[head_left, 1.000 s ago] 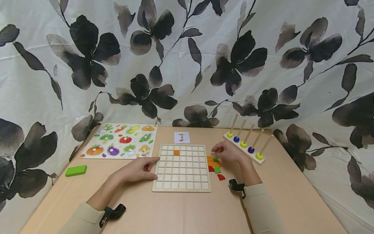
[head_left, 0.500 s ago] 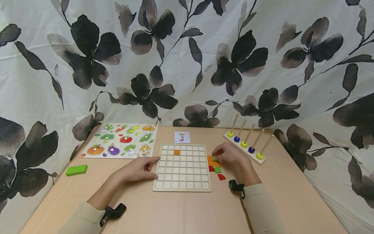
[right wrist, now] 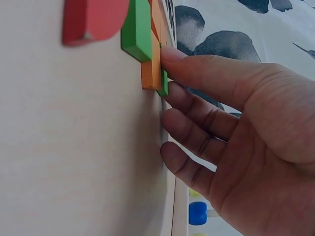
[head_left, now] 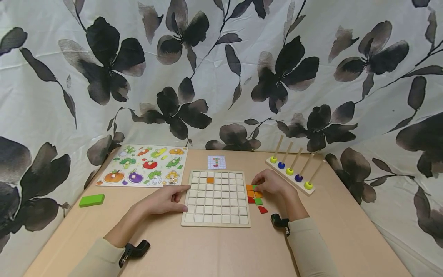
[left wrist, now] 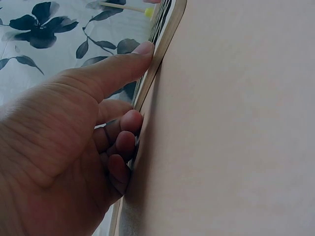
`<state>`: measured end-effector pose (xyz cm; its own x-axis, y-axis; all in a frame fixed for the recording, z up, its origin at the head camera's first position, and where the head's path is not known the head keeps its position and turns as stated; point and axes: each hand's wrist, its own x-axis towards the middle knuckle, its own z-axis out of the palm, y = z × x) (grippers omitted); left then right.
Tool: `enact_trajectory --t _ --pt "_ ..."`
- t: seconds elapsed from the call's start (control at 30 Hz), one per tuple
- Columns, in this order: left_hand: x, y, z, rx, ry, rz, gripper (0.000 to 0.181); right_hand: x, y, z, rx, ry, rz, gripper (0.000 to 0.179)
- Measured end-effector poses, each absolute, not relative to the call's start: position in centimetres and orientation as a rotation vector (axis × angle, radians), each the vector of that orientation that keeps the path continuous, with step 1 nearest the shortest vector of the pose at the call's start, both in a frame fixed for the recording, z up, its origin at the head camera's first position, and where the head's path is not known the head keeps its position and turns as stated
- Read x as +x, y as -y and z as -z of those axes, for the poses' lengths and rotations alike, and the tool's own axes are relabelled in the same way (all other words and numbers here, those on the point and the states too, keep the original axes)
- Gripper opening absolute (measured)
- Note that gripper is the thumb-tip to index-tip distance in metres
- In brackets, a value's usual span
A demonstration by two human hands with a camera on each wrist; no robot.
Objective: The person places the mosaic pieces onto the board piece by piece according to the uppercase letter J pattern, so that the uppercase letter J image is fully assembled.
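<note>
The wooden grid board lies flat in the middle of the desk, an orange square set in its second row from the far edge. The left hand grips nothing: forefinger and thumb stretch apart to touch the board's left edge. Off its right edge, orange, green and red blocks lie bunched together, with a green square among them and a round-edged red piece nearest the person. The right hand is at this bunch, thumb and forefinger tips at a thin green block; I can't tell whether they pinch it. Just beyond the board, near the desk's far edge, lies a gridded card. A vegetable picture board fills the far left corner; a green bar lies by the left edge. Towards the far right corner stands a peg rack with yellow and blue beads. Floral cloth hangs behind.
</note>
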<state>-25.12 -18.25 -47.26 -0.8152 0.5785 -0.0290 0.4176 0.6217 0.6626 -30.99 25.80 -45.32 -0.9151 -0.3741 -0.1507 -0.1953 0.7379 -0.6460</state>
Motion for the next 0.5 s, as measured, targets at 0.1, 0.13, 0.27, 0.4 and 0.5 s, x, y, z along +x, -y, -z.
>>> enact_trajectory --t 0.1,0.13,0.27,0.4,0.5 --pt "-25.13 18.19 47.2 0.819 -2.602 -0.981 0.083 -31.01 -25.83 45.38 -0.448 -2.67 0.951 0.01" --pt "-25.13 18.17 47.18 0.817 -2.601 -0.979 0.083 -31.0 -25.83 45.4 -0.442 -2.671 0.954 0.009" --pt "-25.11 18.16 47.11 0.794 -2.602 -0.972 0.084 -30.95 -25.85 45.38 -0.442 -2.68 0.95 0.008" --pt "-25.09 18.19 47.13 0.806 -2.599 -0.975 0.084 -30.85 -25.79 45.35 -0.438 -2.692 0.955 0.007" --pt "-25.06 18.21 47.16 0.82 -2.597 -0.98 0.084 -30.86 -25.78 45.4 -0.44 -2.704 0.962 0.009"
